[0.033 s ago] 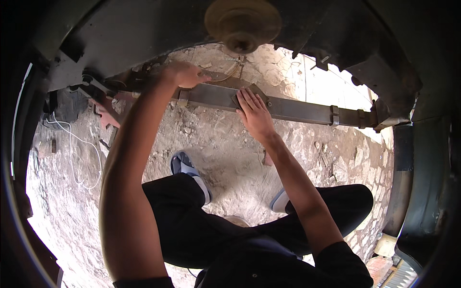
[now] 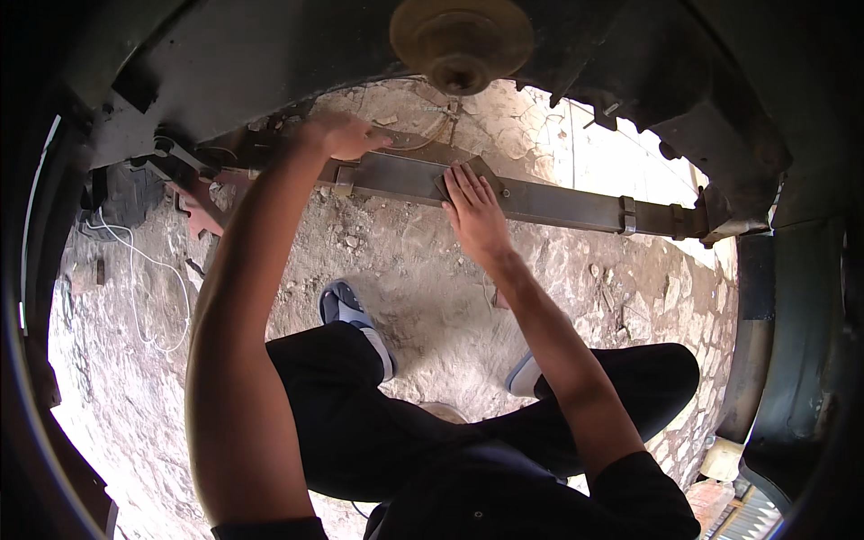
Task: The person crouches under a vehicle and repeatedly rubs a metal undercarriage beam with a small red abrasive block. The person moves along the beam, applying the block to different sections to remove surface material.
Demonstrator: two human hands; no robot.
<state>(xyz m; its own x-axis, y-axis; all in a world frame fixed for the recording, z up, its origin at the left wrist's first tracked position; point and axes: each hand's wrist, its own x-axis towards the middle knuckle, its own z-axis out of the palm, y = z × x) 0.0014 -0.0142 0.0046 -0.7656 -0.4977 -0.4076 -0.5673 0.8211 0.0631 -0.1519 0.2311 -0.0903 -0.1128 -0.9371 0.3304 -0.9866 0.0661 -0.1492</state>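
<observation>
A long grey metal beam (image 2: 567,209) runs crosswise under dark vehicle-like metalwork, with bracket bands (image 2: 627,216) around it. My right hand (image 2: 472,207) lies palm down with fingers flat on a brownish square plate (image 2: 491,174) on the middle of the beam; what is under the palm is hidden. Left of it, my left hand (image 2: 346,138) is at the beam's upper side, slightly blurred, fingers partly extended, with nothing visible in them. A thin yellowish hose or cord (image 2: 432,135) lies behind the beam, close to that hand.
A round hub-like fitting (image 2: 459,40) hangs overhead on dark metal (image 2: 225,72). A pink metal piece (image 2: 198,207) and a white cable (image 2: 135,279) are at left. Below are my crossed-over dark-clad legs (image 2: 621,378), sandalled feet (image 2: 355,315) and rough stony ground (image 2: 405,252).
My right hand and forearm have shifted very slightly up and left; the scene is otherwise almost the same.
</observation>
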